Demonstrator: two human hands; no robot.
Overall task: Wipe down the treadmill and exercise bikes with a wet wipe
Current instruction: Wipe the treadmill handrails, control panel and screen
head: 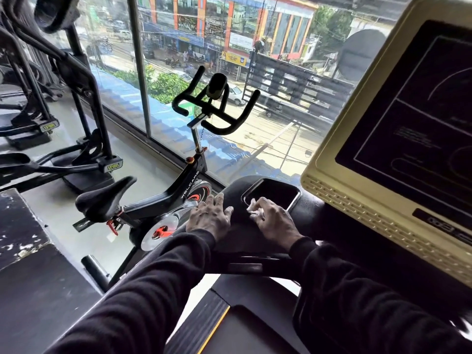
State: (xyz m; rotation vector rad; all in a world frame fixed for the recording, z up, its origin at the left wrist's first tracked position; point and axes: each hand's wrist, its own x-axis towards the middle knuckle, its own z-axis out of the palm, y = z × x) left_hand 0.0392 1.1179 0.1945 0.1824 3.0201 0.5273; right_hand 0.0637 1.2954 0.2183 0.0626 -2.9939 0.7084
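From the head camera, the right hand (pixel 274 221) presses a crumpled white wet wipe (pixel 255 209) onto the treadmill console (pixel 240 215), fingers curled over it beside the cup recess (pixel 272 194). The left hand (pixel 210 215) rests flat, fingers spread, just left. An exercise bike (pixel 163 198) stands beyond it.

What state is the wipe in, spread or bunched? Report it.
Bunched: the wet wipe shows as a crumpled white wad under the right hand fingers.

**Both hands forward, arms outstretched**

Left hand (pixel 210 217) laid flat, fingers straight, pointing to 12 o'clock. Right hand (pixel 274 221) at 3 o'clock of it, fingers curled, knuckles up. Dark sleeves reaching back toward 6 o'clock.
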